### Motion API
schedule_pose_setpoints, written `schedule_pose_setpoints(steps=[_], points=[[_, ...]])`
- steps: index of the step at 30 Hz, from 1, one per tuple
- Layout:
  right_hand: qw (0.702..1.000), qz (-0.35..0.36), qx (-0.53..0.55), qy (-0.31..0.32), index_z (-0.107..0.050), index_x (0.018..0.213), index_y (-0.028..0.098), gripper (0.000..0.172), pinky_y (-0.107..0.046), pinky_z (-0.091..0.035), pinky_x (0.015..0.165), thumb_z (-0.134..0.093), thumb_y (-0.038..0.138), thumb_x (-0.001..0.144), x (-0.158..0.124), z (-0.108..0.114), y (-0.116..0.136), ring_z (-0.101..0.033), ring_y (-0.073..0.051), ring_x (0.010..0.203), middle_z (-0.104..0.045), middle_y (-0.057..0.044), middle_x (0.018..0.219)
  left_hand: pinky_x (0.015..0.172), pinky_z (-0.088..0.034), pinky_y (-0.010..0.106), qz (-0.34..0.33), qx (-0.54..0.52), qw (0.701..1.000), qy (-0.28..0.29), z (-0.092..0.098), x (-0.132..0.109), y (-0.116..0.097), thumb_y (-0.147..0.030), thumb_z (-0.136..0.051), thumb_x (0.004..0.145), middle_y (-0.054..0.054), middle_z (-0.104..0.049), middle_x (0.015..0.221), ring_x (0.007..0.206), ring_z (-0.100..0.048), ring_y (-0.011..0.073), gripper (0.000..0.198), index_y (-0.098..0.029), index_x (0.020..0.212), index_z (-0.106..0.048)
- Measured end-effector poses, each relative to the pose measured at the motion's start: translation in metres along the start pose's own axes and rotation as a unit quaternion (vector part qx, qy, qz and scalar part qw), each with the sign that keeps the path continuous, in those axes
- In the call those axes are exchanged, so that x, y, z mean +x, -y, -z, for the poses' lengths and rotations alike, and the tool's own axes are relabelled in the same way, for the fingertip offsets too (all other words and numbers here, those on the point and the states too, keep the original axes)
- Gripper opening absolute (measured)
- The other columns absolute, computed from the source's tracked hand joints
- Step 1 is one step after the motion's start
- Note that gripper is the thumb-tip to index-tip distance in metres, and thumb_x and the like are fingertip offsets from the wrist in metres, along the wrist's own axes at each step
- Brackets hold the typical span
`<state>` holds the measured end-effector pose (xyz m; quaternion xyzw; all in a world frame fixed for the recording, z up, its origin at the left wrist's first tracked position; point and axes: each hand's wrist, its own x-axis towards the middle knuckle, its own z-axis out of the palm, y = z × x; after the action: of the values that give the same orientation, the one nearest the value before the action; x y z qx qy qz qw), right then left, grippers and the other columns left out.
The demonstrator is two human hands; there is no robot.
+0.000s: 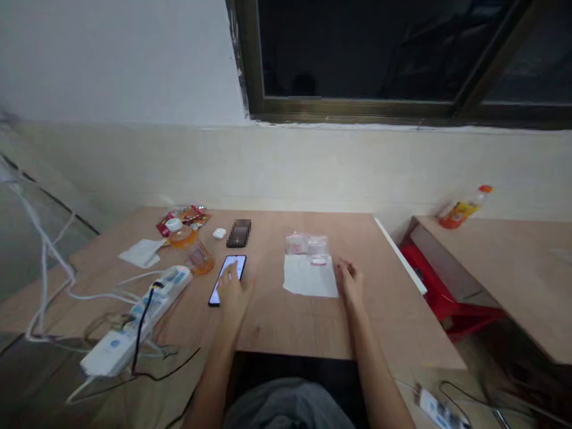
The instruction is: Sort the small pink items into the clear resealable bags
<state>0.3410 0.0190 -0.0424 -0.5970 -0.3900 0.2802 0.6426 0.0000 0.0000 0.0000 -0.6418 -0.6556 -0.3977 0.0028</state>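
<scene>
Head view: left hand (235, 292) seems to lie on a smartphone (227, 279), right hand (350, 284) empty just beside a paper sheet (309, 277).

No text is legible on the phone (238, 266) or power strip (147, 311).

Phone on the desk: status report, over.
Left hand on the phone, screen lit. Right hand beside the white paper sheet. Power strip left of the phone.

Left hand (233, 293): on the black phone (236, 260), on the wooden table (286, 333).
Right hand (351, 283): right of the phone, just beside the white paper (309, 277).
Behind the paper: clear bags (307, 244).
Left of the phone: a white power strip (149, 316).
Behind the phone: an orange drink bottle (181, 233).
</scene>
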Motion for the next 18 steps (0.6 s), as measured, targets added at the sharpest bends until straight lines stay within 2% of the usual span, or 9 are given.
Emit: schedule_pose_setpoints(steps=[4, 7, 10, 13, 16, 18], points=[[0.995, 0.004, -0.074, 0.059, -0.065, 0.103, 0.014, 0.042, -0.029, -0.046, 0.067, -0.056, 0.046, 0.077, 0.008, -0.010, 0.002, -0.062, -0.020, 0.073, -0.069, -0.006, 0.081, 0.094, -0.046, 0.043, -0.067, -0.126, 0.985, 0.096, -0.044, -0.003, -0.053, -0.029, -0.055, 0.085, 0.009, -0.064, 0.107, 0.105, -0.058, 0.0253, 0.024, -0.019, 0.107, -0.059], [0.968, 0.021, -0.226, 0.108, -0.067, 0.103, 0.017, 0.041, -0.029, -0.044, 0.065, -0.057, 0.048, 0.078, 0.015, -0.016, 0.005, -0.062, -0.021, 0.072, -0.068, -0.005, 0.077, 0.089, -0.048, 0.038, -0.077, -0.205, 0.968, 0.124, -0.076, -0.003, -0.077, -0.027, -0.056, 0.084, 0.007, -0.066, 0.098, 0.097, -0.061, 0.0218, 0.016, -0.019, 0.098, -0.062], [0.920, 0.046, -0.373, 0.114, -0.070, 0.100, 0.020, 0.038, -0.029, -0.041, 0.068, -0.057, 0.049, 0.079, 0.022, -0.021, 0.010, -0.062, -0.021, 0.075, -0.068, -0.005, 0.078, 0.083, -0.049, 0.034, -0.014, -0.259, 0.960, 0.107, -0.102, -0.003, -0.085, -0.023, -0.055, 0.083, 0.007, -0.067, 0.094, 0.088, -0.062, 0.0191, 0.015, -0.018, 0.095, -0.062], [0.887, 0.056, -0.449, 0.086, -0.069, 0.104, 0.020, 0.041, -0.032, -0.038, 0.073, -0.058, 0.050, 0.079, 0.027, -0.022, 0.014, -0.061, -0.024, 0.082, -0.068, -0.007, 0.083, 0.076, -0.050, 0.031, 0.052, -0.317, 0.940, 0.113, -0.115, -0.003, -0.084, -0.023, -0.054, 0.083, 0.008, -0.067, 0.091, 0.081, -0.063, 0.0169, 0.017, -0.016, 0.095, -0.063], [0.874, 0.055, -0.479, 0.070, -0.069, 0.103, 0.019, 0.041, -0.035, -0.037, 0.077, -0.059, 0.051, 0.078, 0.030, -0.021, 0.015, -0.060, -0.026, 0.086, -0.068, -0.009, 0.087, 0.072, -0.050, 0.028, 0.097, -0.351, 0.923, 0.128, -0.119, -0.005, -0.084, -0.023, -0.054, 0.081, 0.007, -0.068, 0.085, 0.077, -0.064, 0.0163, 0.016, -0.015, 0.092, -0.064], [0.873, 0.056, -0.479, 0.071, -0.070, 0.097, 0.020, 0.037, -0.036, -0.036, 0.077, -0.059, 0.049, 0.078, 0.031, -0.020, 0.015, -0.059, -0.026, 0.087, -0.068, -0.009, 0.088, 0.071, -0.049, 0.028, 0.107, -0.351, 0.921, 0.132, -0.120, -0.005, -0.085, -0.022, -0.054, 0.081, 0.007, -0.068, 0.082, 0.075, -0.064, 0.0161, 0.016, -0.015, 0.090, -0.064]])
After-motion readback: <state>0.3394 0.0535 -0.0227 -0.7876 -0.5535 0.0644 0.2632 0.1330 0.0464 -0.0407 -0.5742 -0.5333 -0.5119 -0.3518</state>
